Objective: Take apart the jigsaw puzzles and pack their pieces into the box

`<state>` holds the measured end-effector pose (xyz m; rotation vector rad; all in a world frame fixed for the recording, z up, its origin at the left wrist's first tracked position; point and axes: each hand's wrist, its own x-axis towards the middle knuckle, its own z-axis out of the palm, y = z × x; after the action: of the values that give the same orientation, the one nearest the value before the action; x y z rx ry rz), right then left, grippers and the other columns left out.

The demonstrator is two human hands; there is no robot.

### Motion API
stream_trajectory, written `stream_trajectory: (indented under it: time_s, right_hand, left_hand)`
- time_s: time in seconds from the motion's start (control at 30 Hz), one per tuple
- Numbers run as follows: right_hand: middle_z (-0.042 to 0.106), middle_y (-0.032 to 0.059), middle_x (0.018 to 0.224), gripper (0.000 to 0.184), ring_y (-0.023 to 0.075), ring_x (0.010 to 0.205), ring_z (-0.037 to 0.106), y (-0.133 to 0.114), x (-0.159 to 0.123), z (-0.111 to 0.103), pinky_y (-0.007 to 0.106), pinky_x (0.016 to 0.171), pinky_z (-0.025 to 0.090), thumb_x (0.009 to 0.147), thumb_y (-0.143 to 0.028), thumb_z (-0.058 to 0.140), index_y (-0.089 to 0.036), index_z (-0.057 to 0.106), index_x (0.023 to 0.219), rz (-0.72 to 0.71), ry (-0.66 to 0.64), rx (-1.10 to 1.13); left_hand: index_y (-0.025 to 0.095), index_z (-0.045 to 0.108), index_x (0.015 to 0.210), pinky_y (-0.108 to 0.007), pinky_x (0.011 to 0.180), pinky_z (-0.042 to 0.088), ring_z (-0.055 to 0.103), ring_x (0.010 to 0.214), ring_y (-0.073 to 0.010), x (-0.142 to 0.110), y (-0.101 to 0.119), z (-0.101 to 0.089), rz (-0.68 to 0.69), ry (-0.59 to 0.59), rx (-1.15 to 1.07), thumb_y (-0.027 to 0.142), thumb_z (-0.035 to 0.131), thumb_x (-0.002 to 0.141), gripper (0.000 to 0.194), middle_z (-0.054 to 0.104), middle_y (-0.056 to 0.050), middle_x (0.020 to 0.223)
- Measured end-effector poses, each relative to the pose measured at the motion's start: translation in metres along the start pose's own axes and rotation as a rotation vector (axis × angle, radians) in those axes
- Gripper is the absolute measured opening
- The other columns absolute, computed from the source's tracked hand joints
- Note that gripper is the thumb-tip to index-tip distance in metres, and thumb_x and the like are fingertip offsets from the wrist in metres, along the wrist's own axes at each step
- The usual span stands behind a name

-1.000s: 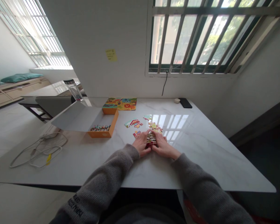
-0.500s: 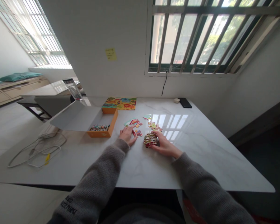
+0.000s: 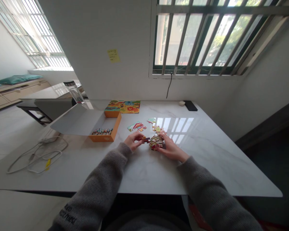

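Your left hand (image 3: 134, 141) is almost closed at 12 o'clock on the table, with a small dark red puzzle piece (image 3: 145, 140) seemingly pinched at its fingertips and poking out toward your right. Your right hand (image 3: 170, 149) is half open, its fingers curved against the right side of a stack of puzzle pieces (image 3: 156, 141). You cannot tell whether it grips the stack or only rests against it. The stack sits between your hands, just beside the dark red piece, and is a rough, colorful pile.

Beyond your hands, loose puzzle pieces (image 3: 136, 126) lie at 12 o'clock, and a small joined group of pieces (image 3: 157, 129) lies just past the stack. At 11 o'clock, an orange box (image 3: 105, 138) holds a row of pieces on edge (image 3: 102, 132). Past it, a puzzle picture (image 3: 122, 106) lies flat on the white marble table (image 3: 207, 170).

A water bottle (image 3: 74, 91) stands at 10 o'clock, and a white cable (image 3: 36, 160) lies coiled at 9 o'clock. A phone (image 3: 190, 106) lies at 1 o'clock by the wall, under a barred window (image 3: 195, 38).
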<state>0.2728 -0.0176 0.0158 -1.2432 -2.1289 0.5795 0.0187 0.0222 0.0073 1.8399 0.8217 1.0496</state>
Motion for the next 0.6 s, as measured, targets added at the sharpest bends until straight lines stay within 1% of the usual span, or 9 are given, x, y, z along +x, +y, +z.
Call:
stream_trajectory:
  time_s: [0.07,0.17,0.27,0.33,0.4,0.47,0.5,0.53,0.6]
  right_hand:
    - [0.051,0.0172,0.139,0.066,0.0334,0.135,0.044,0.001,0.000,0.000,0.054,0.111,0.036,0.079,-0.033,0.070,-0.020,0.041,0.137,-0.007,0.002,0.000]
    - [0.052,0.0171,0.138,0.065,0.0337,0.132,0.047,0.002,-0.001,0.000,0.055,0.108,0.038,0.079,-0.031,0.069,-0.021,0.041,0.137,0.002,0.003,-0.005]
    - [0.051,0.0176,0.138,0.066,0.0341,0.131,0.048,0.003,-0.001,-0.001,0.055,0.107,0.038,0.078,-0.028,0.070,-0.020,0.041,0.137,0.006,-0.009,0.000]
    - [0.052,0.0168,0.138,0.065,0.0336,0.131,0.047,0.003,0.000,-0.001,0.055,0.108,0.038,0.078,-0.028,0.070,-0.021,0.042,0.137,-0.008,-0.008,0.021]
    - [0.054,0.0157,0.136,0.064,0.0332,0.131,0.048,0.004,0.001,-0.002,0.055,0.108,0.038,0.079,-0.030,0.071,-0.022,0.043,0.136,-0.018,0.001,0.042]
    - [0.055,0.0151,0.135,0.064,0.0329,0.129,0.050,0.004,0.001,-0.002,0.054,0.108,0.039,0.078,-0.031,0.072,-0.022,0.044,0.135,-0.017,-0.001,0.051]
    - [0.055,0.0148,0.134,0.064,0.0326,0.128,0.051,0.003,0.001,-0.001,0.054,0.107,0.039,0.078,-0.031,0.073,-0.022,0.045,0.135,-0.015,-0.006,0.053]
    - [0.056,0.0147,0.134,0.064,0.0322,0.127,0.051,0.003,0.001,-0.001,0.054,0.107,0.039,0.078,-0.031,0.073,-0.022,0.045,0.135,-0.014,-0.011,0.056]
    - [0.055,0.0148,0.134,0.065,0.0315,0.127,0.051,0.002,0.001,0.000,0.053,0.108,0.039,0.078,-0.029,0.073,-0.021,0.044,0.136,-0.021,-0.019,0.067]
  left_hand:
    - [0.014,0.062,0.089,-0.036,0.075,0.056,0.066,0.078,-0.0181,-0.002,0.010,0.003,-0.024,-0.096,-0.077,0.044,0.067,0.083,0.032,0.063,-0.006,0.084]
    - [0.015,0.065,0.085,-0.032,0.072,0.051,0.062,0.075,-0.0158,-0.005,0.019,0.014,0.009,-0.171,0.040,0.044,0.069,0.082,0.030,0.065,-0.004,0.080]
    - [0.017,0.064,0.078,-0.027,0.065,0.046,0.053,0.067,-0.0129,-0.007,0.020,0.028,0.033,-0.163,0.193,0.040,0.072,0.079,0.024,0.061,0.000,0.072]
    - [0.018,0.061,0.074,-0.028,0.065,0.047,0.052,0.069,-0.0138,-0.008,0.018,0.036,0.085,-0.158,0.263,0.036,0.070,0.079,0.021,0.058,0.000,0.075]
    - [0.019,0.061,0.074,-0.032,0.075,0.050,0.054,0.080,-0.0177,-0.008,0.016,0.041,0.171,-0.130,0.354,0.032,0.070,0.079,0.016,0.057,-0.003,0.084]
    - [0.020,0.063,0.086,-0.039,0.088,0.050,0.053,0.096,-0.0231,-0.008,0.014,0.042,0.236,-0.065,0.445,0.030,0.073,0.077,0.017,0.057,-0.007,0.098]
    - [0.020,0.063,0.099,-0.043,0.093,0.048,0.052,0.103,-0.0256,-0.008,0.013,0.043,0.254,-0.027,0.477,0.031,0.075,0.074,0.029,0.056,-0.009,0.106]
    - [0.020,0.059,0.114,-0.046,0.098,0.047,0.050,0.109,-0.0278,-0.008,0.012,0.043,0.265,0.002,0.495,0.032,0.077,0.072,0.047,0.053,-0.011,0.115]
    - [0.019,0.040,0.140,-0.051,0.105,0.042,0.046,0.120,-0.0317,-0.008,0.009,0.044,0.283,0.008,0.500,0.035,0.079,0.070,0.081,0.045,-0.015,0.131]
